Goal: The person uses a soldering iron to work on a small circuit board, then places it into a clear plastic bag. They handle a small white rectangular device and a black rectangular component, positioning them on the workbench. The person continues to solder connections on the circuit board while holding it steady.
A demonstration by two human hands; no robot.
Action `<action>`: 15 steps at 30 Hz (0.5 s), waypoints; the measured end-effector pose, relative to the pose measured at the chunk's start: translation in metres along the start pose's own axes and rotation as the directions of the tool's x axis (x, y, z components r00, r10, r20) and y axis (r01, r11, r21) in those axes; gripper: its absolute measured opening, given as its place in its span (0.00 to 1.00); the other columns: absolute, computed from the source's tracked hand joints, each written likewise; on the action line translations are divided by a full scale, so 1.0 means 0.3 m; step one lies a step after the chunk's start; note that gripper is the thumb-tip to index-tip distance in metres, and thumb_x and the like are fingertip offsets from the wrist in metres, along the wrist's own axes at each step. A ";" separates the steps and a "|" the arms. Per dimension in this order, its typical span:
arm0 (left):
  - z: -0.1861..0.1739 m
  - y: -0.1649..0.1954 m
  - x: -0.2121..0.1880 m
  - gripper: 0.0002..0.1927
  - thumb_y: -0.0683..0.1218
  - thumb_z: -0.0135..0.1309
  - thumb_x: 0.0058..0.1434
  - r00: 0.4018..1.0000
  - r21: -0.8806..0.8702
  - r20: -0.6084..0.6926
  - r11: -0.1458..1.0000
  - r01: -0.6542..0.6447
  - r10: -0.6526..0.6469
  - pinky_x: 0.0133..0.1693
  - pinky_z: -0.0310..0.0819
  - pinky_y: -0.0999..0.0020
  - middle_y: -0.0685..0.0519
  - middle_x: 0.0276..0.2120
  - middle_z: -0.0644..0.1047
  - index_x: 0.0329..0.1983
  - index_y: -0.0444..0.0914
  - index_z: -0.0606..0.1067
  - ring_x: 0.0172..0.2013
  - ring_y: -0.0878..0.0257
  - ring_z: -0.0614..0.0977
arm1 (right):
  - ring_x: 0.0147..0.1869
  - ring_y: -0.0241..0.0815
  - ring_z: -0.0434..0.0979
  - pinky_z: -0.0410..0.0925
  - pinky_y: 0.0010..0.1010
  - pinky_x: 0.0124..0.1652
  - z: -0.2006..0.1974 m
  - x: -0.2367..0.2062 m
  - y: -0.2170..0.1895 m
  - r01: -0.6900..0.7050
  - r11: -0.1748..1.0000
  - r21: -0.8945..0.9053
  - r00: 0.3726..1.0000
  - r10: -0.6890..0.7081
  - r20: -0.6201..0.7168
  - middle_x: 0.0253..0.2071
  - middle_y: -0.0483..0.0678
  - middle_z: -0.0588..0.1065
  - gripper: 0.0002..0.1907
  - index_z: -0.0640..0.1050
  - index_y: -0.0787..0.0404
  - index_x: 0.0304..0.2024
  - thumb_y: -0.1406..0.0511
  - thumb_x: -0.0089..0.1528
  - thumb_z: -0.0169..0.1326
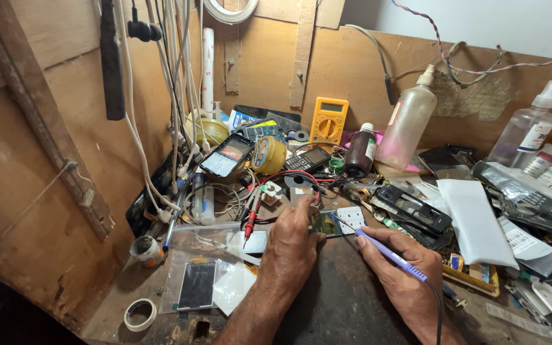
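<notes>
My left hand (292,239) presses down on a small green circuit board (327,223) lying on the dark workbench (346,300). In my right hand (398,268) I grip a purple soldering iron (388,253) like a pen, and its thin metal tip reaches the board's right edge beside a white keypad piece (352,217). The iron's black cord runs down over my right wrist.
A yellow multimeter (328,119) with red probes (251,220), several phones and phone shells, two plastic spray bottles (409,121), a brown bottle (360,151), a tape roll (140,314), a bagged screen (197,284) and hanging cables (174,96) crowd the bench.
</notes>
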State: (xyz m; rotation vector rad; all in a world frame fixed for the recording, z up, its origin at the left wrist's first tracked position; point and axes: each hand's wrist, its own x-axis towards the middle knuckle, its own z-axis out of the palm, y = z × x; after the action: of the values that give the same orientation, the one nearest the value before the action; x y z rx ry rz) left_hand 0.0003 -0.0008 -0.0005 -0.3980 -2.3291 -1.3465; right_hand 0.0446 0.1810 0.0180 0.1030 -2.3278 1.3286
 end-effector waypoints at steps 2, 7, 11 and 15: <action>0.000 0.003 -0.001 0.32 0.36 0.66 0.50 1.000 -0.013 -0.006 1.000 -0.002 0.002 0.45 0.76 0.50 0.39 0.40 0.78 0.60 0.36 0.70 0.44 0.42 0.82 | 0.37 0.27 0.80 0.73 0.20 0.37 -0.001 -0.001 0.002 0.016 1.000 -0.004 1.000 -0.016 -0.019 0.36 0.45 0.85 0.12 0.85 0.63 0.45 0.67 0.59 0.63; -0.003 0.007 -0.002 0.32 0.36 0.65 0.51 1.000 -0.016 -0.004 1.000 0.003 -0.003 0.46 0.77 0.52 0.39 0.42 0.78 0.60 0.36 0.69 0.45 0.43 0.82 | 0.37 0.27 0.79 0.72 0.19 0.37 -0.004 -0.003 0.006 0.027 1.000 0.007 0.998 -0.026 -0.053 0.36 0.45 0.85 0.12 0.85 0.64 0.46 0.68 0.59 0.62; 0.002 0.004 0.000 0.33 0.36 0.66 0.50 1.000 -0.012 -0.002 1.000 0.010 -0.010 0.46 0.76 0.51 0.39 0.42 0.78 0.60 0.37 0.69 0.46 0.43 0.82 | 0.38 0.29 0.80 0.72 0.19 0.38 -0.003 -0.001 0.011 0.017 0.995 0.094 0.998 -0.012 -0.054 0.36 0.47 0.84 0.13 0.84 0.66 0.47 0.69 0.60 0.61; 0.009 -0.006 -0.002 0.33 0.36 0.66 0.50 1.000 -0.009 -0.017 1.000 -0.006 0.006 0.46 0.76 0.51 0.39 0.42 0.78 0.60 0.37 0.69 0.46 0.42 0.81 | 0.39 0.33 0.84 0.77 0.22 0.40 -0.002 0.004 0.033 -0.086 0.961 0.265 0.994 0.102 -0.049 0.38 0.48 0.84 0.13 0.80 0.68 0.47 0.70 0.60 0.59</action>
State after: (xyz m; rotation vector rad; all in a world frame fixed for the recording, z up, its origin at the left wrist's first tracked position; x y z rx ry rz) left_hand -0.0006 0.0006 -0.0032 -0.3947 -2.3072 -1.3528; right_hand 0.0410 0.1869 0.0109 0.0336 -2.1181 1.6589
